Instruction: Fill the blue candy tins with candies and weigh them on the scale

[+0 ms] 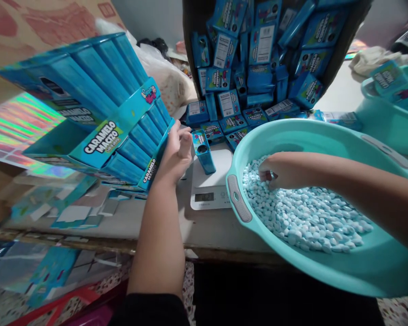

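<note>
My left hand (178, 151) is beside a blue cardboard display box (102, 142) marked "Caramelo Macizo", its thumb and fingers apart and nothing seen in them. Against the display's edge, the contact is partly hidden. Just right of that hand, a small blue candy box (204, 154) stands on a white digital scale (204, 197) with a lit readout. My right hand (275, 170) reaches into a turquoise tub (326, 271), fingers curled among pale blue candies (313, 222). Its fingertips are partly hidden.
Behind the tub, a large carton (190, 59) lies on its side, with small blue boxes (231, 104) spilling from it. A second turquoise tub (381, 117) holds more boxes at right. Flattened card pieces (75, 215) lie left, near the table edge (98, 242).
</note>
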Demonstrator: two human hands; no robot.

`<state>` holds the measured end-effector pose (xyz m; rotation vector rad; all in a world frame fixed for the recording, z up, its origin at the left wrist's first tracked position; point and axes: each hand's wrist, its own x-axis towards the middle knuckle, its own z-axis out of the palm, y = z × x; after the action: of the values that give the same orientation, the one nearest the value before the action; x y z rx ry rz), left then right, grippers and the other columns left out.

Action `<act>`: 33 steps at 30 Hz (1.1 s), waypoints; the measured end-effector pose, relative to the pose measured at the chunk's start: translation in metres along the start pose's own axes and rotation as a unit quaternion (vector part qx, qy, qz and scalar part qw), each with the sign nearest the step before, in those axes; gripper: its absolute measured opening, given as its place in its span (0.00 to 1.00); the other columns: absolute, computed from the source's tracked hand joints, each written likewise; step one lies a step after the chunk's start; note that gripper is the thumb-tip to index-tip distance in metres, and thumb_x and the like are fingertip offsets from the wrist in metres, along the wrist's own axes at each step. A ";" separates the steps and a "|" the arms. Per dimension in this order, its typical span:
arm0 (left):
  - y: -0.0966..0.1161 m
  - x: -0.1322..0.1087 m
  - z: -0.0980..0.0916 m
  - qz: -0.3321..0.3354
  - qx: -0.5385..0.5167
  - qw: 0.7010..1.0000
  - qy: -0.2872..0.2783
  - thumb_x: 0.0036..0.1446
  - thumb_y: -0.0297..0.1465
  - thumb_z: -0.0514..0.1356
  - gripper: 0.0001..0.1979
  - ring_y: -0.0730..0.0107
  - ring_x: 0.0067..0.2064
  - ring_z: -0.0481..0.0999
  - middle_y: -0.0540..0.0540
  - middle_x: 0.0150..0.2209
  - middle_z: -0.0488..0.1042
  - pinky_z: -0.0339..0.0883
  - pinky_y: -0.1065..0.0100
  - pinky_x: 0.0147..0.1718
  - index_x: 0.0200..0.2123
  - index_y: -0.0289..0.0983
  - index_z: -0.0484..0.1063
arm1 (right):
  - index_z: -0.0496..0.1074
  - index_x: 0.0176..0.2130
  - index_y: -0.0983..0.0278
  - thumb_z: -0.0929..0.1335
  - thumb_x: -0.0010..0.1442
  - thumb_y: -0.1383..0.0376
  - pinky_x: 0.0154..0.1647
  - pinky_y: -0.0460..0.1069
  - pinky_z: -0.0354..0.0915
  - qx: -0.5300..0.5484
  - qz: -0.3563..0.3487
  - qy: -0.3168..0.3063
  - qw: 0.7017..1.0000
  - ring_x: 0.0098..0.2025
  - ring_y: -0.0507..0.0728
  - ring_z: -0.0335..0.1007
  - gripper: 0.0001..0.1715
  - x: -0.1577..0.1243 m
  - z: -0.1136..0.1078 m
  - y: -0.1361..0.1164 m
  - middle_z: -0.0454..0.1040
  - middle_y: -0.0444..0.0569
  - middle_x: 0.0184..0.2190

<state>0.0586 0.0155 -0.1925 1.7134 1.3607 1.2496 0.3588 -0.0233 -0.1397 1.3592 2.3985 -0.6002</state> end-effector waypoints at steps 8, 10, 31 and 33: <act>0.018 -0.008 -0.001 -0.027 0.072 0.981 -0.176 0.41 0.57 0.72 0.59 0.38 0.69 0.62 0.32 0.68 0.61 0.59 0.42 0.65 0.70 0.42 0.51 | 0.77 0.38 0.61 0.70 0.57 0.65 0.34 0.50 0.59 -0.014 0.023 0.000 1.000 0.34 0.56 0.70 0.07 -0.001 -0.006 -0.002 0.78 0.46 0.36; 0.021 -0.009 0.004 -0.004 0.104 0.977 -0.186 0.39 0.48 0.76 0.55 0.39 0.67 0.65 0.34 0.66 0.65 0.61 0.43 0.64 0.67 0.42 0.55 | 0.77 0.41 0.60 0.70 0.57 0.64 0.35 0.50 0.60 -0.008 0.021 0.002 1.000 0.36 0.56 0.71 0.10 -0.001 -0.006 -0.001 0.79 0.46 0.38; 0.033 -0.020 0.037 0.488 0.314 0.798 0.166 0.59 0.29 0.66 0.22 0.54 0.64 0.66 0.48 0.60 0.67 0.60 0.45 0.64 0.54 0.56 0.71 | 0.78 0.49 0.61 0.70 0.59 0.56 0.32 0.50 0.59 -0.014 0.021 -0.031 0.999 0.34 0.57 0.70 0.20 -0.001 -0.006 -0.009 0.80 0.50 0.42; 0.034 -0.020 0.037 0.512 0.320 0.774 0.192 0.58 0.28 0.67 0.26 0.54 0.63 0.66 0.48 0.60 0.67 0.62 0.46 0.63 0.56 0.58 0.70 | 0.78 0.49 0.61 0.71 0.59 0.55 0.31 0.50 0.59 -0.013 0.023 -0.031 0.999 0.34 0.57 0.70 0.20 -0.002 -0.007 -0.010 0.79 0.50 0.42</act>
<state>0.1055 -0.0100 -0.1823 3.0637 1.0963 1.9117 0.3509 -0.0255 -0.1309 1.3598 2.3121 -0.5894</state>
